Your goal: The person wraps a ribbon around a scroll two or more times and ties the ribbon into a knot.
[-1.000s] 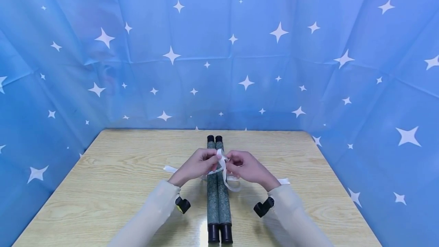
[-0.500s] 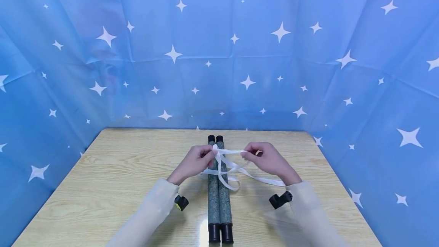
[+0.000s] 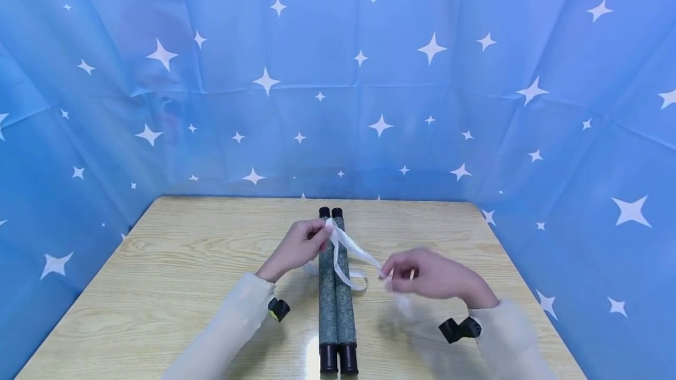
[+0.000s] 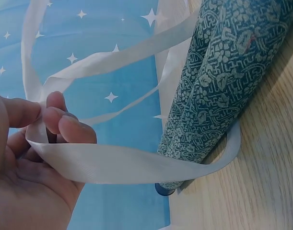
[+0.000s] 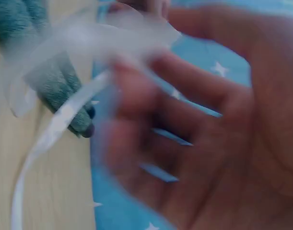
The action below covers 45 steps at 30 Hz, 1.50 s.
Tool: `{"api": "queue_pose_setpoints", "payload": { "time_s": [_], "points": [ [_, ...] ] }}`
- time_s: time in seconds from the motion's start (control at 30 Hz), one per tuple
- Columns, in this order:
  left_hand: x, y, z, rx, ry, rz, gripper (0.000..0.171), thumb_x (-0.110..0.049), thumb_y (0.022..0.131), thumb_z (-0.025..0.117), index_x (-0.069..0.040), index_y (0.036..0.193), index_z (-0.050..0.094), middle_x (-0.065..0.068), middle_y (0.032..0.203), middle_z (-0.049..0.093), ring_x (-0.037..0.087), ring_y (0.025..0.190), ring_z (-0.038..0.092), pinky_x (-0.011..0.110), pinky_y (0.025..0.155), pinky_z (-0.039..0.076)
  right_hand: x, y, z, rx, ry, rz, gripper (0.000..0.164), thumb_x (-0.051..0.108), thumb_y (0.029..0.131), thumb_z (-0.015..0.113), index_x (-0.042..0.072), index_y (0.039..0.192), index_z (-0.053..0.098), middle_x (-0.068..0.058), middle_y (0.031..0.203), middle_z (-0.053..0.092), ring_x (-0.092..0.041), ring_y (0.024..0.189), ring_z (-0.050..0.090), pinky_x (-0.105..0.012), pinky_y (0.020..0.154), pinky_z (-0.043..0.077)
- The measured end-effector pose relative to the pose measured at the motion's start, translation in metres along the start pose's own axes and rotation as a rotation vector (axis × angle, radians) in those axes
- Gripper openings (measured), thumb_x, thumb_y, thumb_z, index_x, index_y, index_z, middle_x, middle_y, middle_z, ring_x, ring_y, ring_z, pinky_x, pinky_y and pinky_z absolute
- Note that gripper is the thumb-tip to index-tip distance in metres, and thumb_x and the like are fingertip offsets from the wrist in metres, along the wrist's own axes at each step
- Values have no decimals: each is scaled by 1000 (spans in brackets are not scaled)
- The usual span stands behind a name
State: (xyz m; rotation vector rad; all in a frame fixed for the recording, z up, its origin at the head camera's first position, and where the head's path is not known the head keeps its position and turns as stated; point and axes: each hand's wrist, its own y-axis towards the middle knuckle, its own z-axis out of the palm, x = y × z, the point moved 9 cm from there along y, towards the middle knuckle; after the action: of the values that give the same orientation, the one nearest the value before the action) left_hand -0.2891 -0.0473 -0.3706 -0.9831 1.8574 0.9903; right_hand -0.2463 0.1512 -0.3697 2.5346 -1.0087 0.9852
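Pinching the white ribbon [image 3: 358,251] between thumb and fingertips, the left hand [image 3: 296,248] hangs over the far half of two green patterned rolls [image 3: 327,304]. The right hand [image 3: 438,274], out to the right of the rolls, has its fingers bent; the ribbon runs down to its thumb and forefinger, which seem to pinch it, though motion blur hides the exact grip. A slack ribbon loop also drops from the left hand to just beside the right roll. The rolls lie side by side on the wood-grain table [image 3: 200,263], dark knobs [image 3: 328,359] at their ends.
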Motion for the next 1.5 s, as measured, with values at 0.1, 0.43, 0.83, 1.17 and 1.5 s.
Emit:
{"api": "queue_pose_setpoints", "payload": {
  "time_s": [0.1, 0.43, 0.83, 1.17, 1.5],
  "points": [
    [-4, -1, 1, 14, -2, 13, 34, -14, 106, 46, 4, 80, 58, 15, 63, 53, 9, 44, 37, 25, 42, 31, -1, 4, 21, 121, 9, -15, 22, 33, 98, 61, 18, 111, 70, 8, 91, 69, -7, 82, 64, -30, 76, 53],
    [-9, -1, 7, 49, -9, 25, 34, -14, 106, 46, 10, 85, 59, 24, 66, 54, 8, 47, 41, 23, 47, 36, -25, 47, 15, -251, 90, 90, 21, 27, 99, 62, 21, 117, 68, 4, 101, 68, -16, 87, 63, -33, 68, 53],
    [-10, 0, 10, 43, -27, 26, 32, -14, 106, 47, 7, 85, 60, 30, 69, 55, 31, 53, 48, 23, 49, 39, -15, 83, 32, -287, 255, 50, 24, 40, 95, 64, 17, 100, 72, 2, 89, 67, -16, 81, 60, -31, 69, 52],
    [-12, -4, 7, 25, -55, 44, 30, -12, 104, 51, 0, 79, 62, 23, 64, 54, 41, 56, 47, 24, 50, 40, -16, 78, 23, -380, 215, 131, 19, 32, 99, 61, 16, 97, 69, -5, 65, 61, -12, 47, 39, -24, 48, 33],
    [18, 3, 10, 31, -101, 57, 29, -26, 102, 56, -5, 90, 72, 19, 71, 62, 31, 58, 56, 29, 52, 49, -18, 75, 30, -221, 423, 151, 30, 26, 106, 45, 18, 123, 68, -8, 100, 74, -11, 48, 44, -24, 45, 40]
  ]
}}
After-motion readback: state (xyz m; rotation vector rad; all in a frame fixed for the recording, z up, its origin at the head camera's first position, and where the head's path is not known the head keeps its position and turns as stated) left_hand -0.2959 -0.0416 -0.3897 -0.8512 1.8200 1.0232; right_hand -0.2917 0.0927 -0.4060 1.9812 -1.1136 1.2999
